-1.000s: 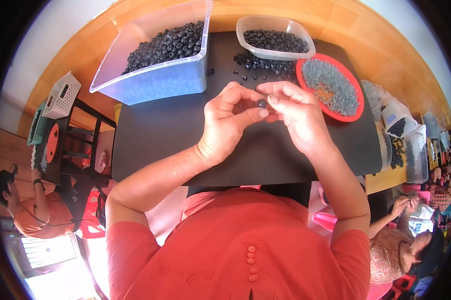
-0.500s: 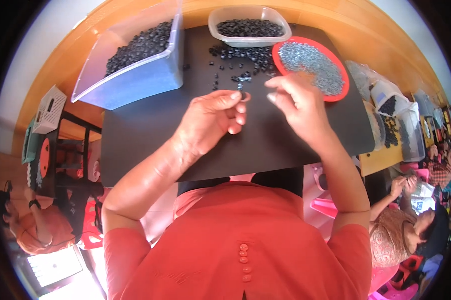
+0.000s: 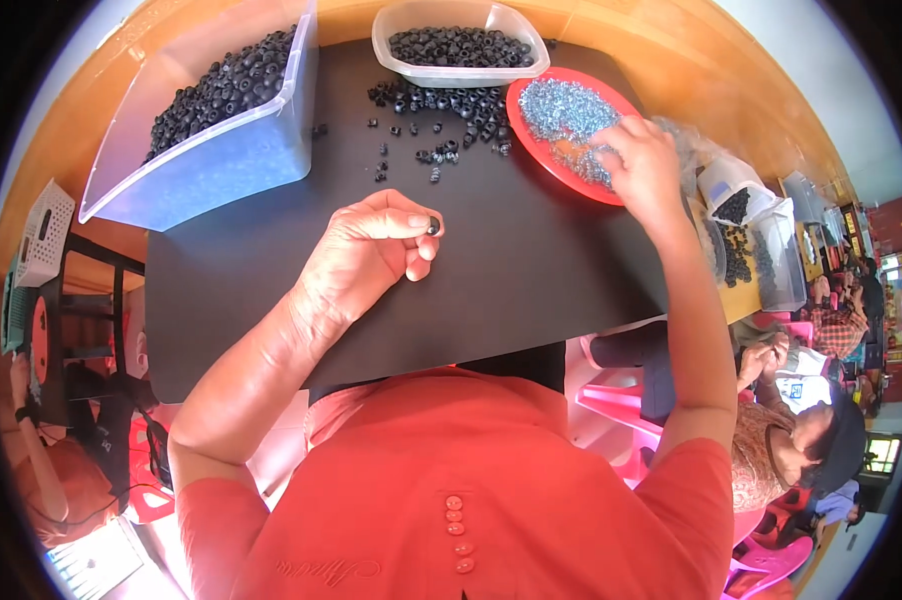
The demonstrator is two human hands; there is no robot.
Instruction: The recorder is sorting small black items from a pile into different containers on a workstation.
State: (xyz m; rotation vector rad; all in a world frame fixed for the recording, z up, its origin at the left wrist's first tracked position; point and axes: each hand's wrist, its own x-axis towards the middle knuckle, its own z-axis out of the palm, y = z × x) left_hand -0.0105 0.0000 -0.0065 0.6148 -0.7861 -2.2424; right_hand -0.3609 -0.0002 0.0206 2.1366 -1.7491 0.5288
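Note:
My left hand [image 3: 366, 255] is held over the near part of the dark table, its thumb and bent forefinger pinching a small round black bead-like piece [image 3: 433, 226]. The other fingers of that hand curl loosely below. My right hand [image 3: 646, 170] reaches over a red plate [image 3: 537, 150] heaped with small shiny silvery pieces [image 3: 566, 108]. Its thumb and fingers are bent and a little apart, with the tips down among those pieces. Whether any piece sits between them is too small to see.
A large clear bin [image 3: 221, 175] of black pieces stands at the left. A smaller clear tub [image 3: 451, 75] of them is at the back. Loose black pieces [image 3: 471, 105] lie in front of the tub. Other containers [image 3: 781, 270] and a seated person [image 3: 771, 440] are at the right.
My right hand has moved from beside my left hand to the red plate. My left hand keeps its pinch. The view has shifted, so the table sits further left.

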